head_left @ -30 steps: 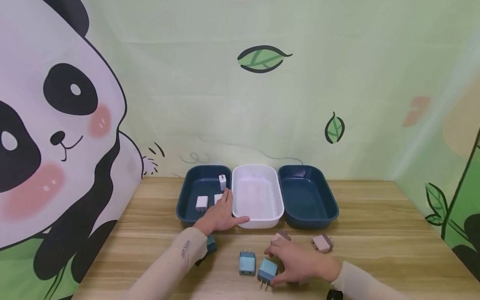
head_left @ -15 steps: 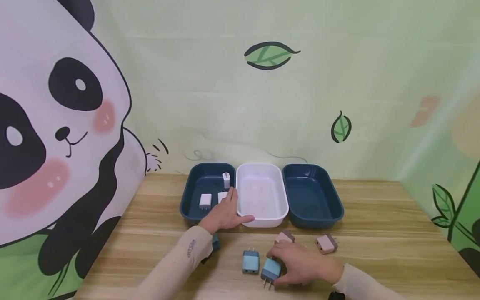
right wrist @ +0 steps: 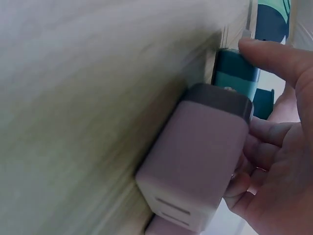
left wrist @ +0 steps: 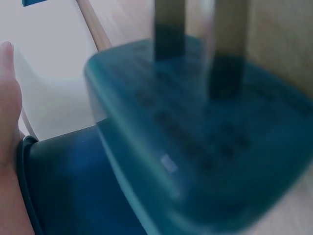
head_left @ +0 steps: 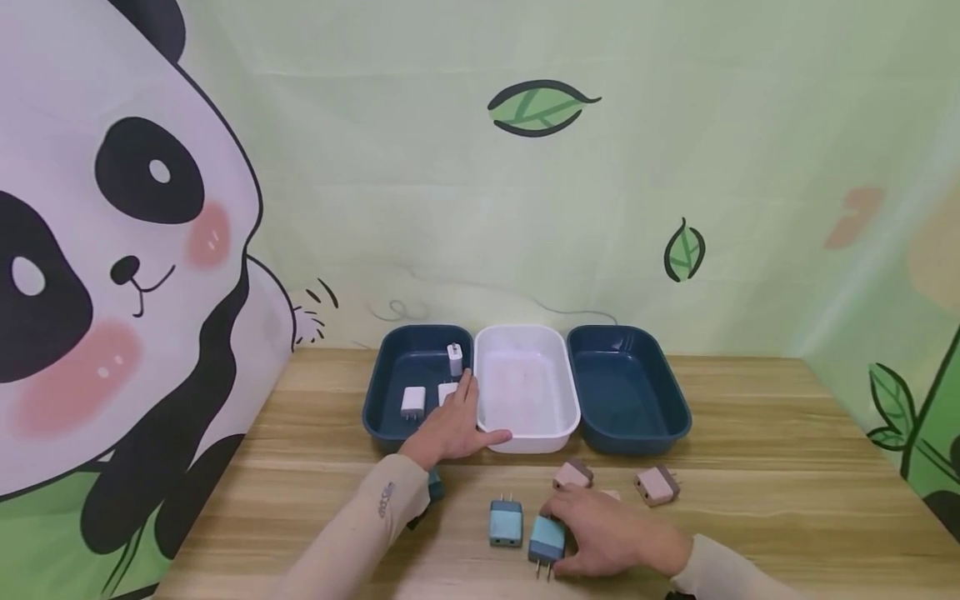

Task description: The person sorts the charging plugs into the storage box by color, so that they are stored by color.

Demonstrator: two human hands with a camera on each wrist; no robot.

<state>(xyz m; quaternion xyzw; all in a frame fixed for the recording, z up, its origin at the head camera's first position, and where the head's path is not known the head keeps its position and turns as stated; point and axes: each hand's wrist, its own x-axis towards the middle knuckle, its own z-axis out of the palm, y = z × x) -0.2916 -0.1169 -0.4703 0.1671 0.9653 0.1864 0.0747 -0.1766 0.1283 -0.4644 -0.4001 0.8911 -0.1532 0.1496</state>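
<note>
My right hand (head_left: 615, 533) pinches a light-blue charger (head_left: 547, 535) with a dark-blue end; its metal prongs point toward me. In the right wrist view the thumb lies on that dark end. A matching blue charger (head_left: 506, 523) lies just left of it, prongs facing away. My left hand (head_left: 448, 427), fingers straight, lies over the right side of the left dark-blue tray (head_left: 416, 365), its thumb reaching across the front of the white tray (head_left: 525, 383). Beneath the left wrist is a teal charger (left wrist: 195, 127), largely covered by the sleeve in the head view.
White chargers (head_left: 412, 400) sit in the left tray. Another dark-blue tray (head_left: 624, 392) stands right of the white one. Pink chargers (head_left: 656, 485) with greyish ends lie on the wooden table (head_left: 750, 450) around my right hand. A panda-printed backdrop (head_left: 375, 150) rises behind.
The charger at my right hand has turned slightly, its prongs swinging rightward. The whole head view has shifted a little. My left hand keeps its place over the trays.
</note>
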